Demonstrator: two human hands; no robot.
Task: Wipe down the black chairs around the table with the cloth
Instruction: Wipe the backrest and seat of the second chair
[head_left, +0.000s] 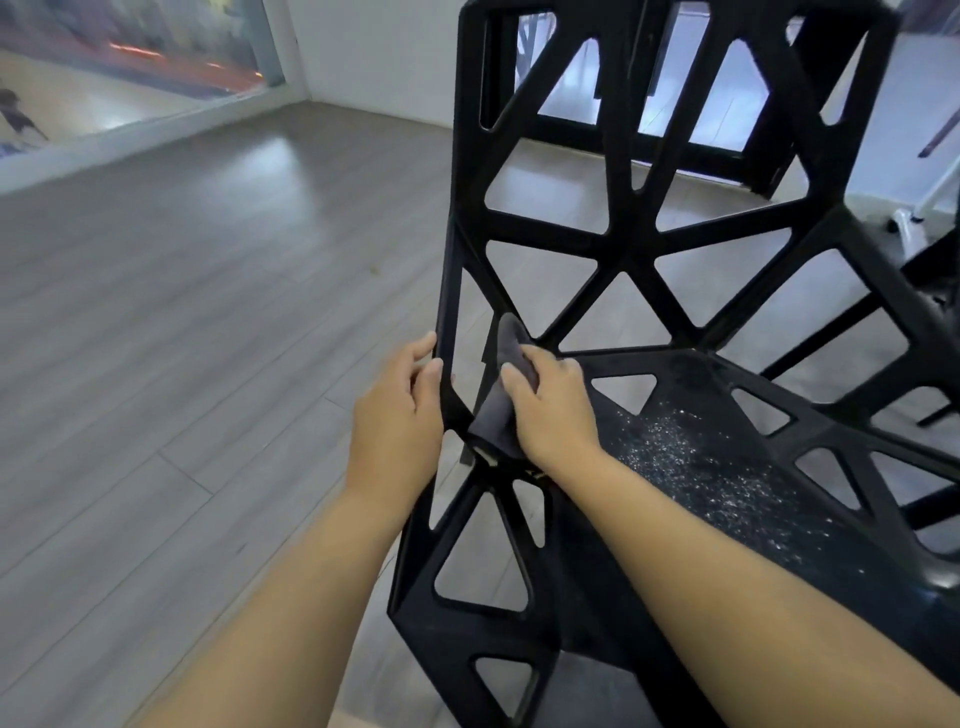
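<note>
A black chair with triangular cut-outs fills the right half of the view, its backrest upright and its seat speckled with pale dust. My left hand grips the left edge of the frame where backrest meets seat, thumb and fingers curled around the bar. My right hand holds a dark grey cloth pressed against the inner bar at the seat's back left corner. Part of the cloth is hidden under my fingers.
Grey wood-plank floor stretches to the left. A long low mirror or glass panel runs along the far left wall. Behind the chair stand dark-framed doors, and white furniture legs sit at the right.
</note>
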